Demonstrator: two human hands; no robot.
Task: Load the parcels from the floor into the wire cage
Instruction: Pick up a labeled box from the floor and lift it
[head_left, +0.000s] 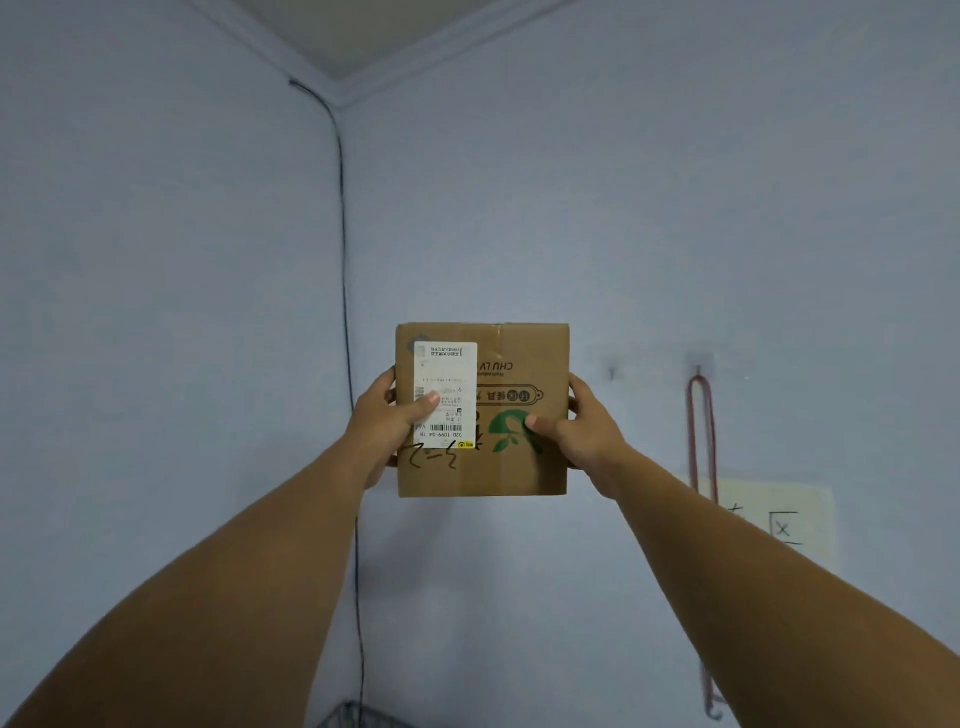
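Observation:
A brown cardboard parcel (511, 467) with a white shipping label and a green leaf logo is held up at arm's length in front of the wall corner. My left hand (382, 421) grips its left side, thumb lying across the label. My right hand (582, 428) grips its right side, thumb on the logo. At the very bottom of the view a dark corner of the wire cage (353, 714) shows, well below the parcel. The floor is out of sight.
Pale blue walls meet in a corner with a black cable (344, 291) running down it. On the right wall hang a red loop (702, 436) from a hook and a cream paper sign (779, 525).

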